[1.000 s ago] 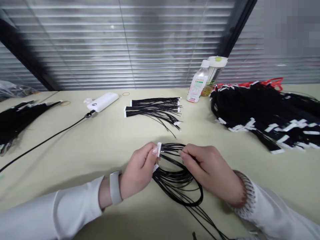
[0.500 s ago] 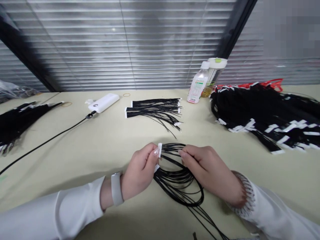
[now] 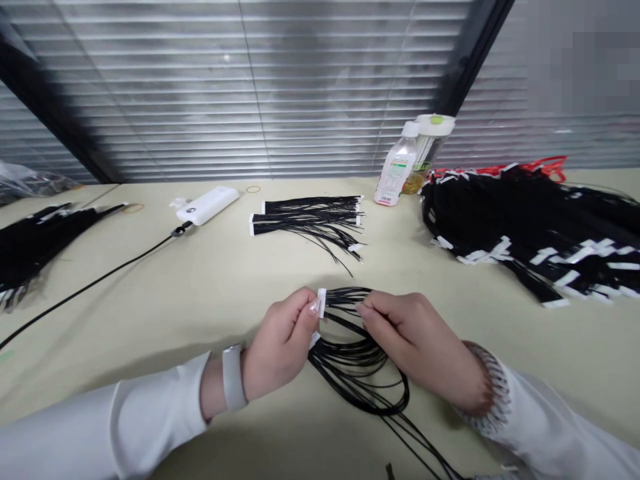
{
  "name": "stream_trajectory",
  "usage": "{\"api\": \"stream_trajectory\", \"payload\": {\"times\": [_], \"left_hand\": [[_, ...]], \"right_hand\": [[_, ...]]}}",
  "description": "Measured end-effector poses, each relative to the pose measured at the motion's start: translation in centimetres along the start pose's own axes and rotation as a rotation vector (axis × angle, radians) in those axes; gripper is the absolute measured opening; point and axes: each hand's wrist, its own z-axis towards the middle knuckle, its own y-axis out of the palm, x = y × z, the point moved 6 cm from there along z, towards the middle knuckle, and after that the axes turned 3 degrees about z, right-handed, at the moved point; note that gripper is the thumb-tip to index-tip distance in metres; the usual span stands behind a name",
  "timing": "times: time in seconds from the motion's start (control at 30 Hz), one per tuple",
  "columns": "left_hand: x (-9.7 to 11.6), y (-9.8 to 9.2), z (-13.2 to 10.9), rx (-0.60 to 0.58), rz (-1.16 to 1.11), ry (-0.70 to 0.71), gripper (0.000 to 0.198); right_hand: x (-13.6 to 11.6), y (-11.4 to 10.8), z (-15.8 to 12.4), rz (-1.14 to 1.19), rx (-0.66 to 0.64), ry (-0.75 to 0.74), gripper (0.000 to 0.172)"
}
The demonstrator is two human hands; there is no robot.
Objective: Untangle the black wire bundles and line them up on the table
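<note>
Between my hands a looped bundle of thin black wires [image 3: 357, 393] with white connectors hangs over the table. My left hand [image 3: 283, 340] pinches the upper white connector [image 3: 322, 303] between thumb and fingers. A second white connector [image 3: 314, 340] shows just below, partly behind that hand. My right hand [image 3: 410, 333] is closed on the wires a short way right of the upper connector. Loose wire ends trail toward the bottom right. Beyond the hands, shorter black wire bundles [image 3: 305, 217] with white connectors lie flat on the table.
A large heap of black wires [image 3: 520, 213] lies at right, red straps behind it. A bottle [image 3: 397, 167] and a lidded cup [image 3: 434, 150] stand at the back. At left are a white power bank [image 3: 210, 205] with a black cable and more wires [image 3: 43, 240].
The upper connector and the fingertips of my left hand have shifted very slightly to the right. The wire loop has moved a little, and both hands keep their grip.
</note>
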Motion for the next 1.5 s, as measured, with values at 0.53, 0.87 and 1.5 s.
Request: {"api": "stream_trajectory", "payload": {"times": [0.53, 0.87, 1.5], "left_hand": [[-0.2, 0.0, 0.0, 0.004, 0.011, -0.016, 0.033], [0.4, 0.4, -0.1, -0.093, 0.133, 0.030, 0.029], [0.6, 1.2, -0.1, -0.209, 0.304, -0.007, 0.025]], "right_hand": [[-0.4, 0.2, -0.1, 0.026, -0.032, -0.052, 0.030], [-0.8, 0.7, -0.2, 0.026, -0.057, -0.109, 0.022], [-0.4, 1.4, -0.5, -0.228, -0.088, -0.134, 0.020]]}}
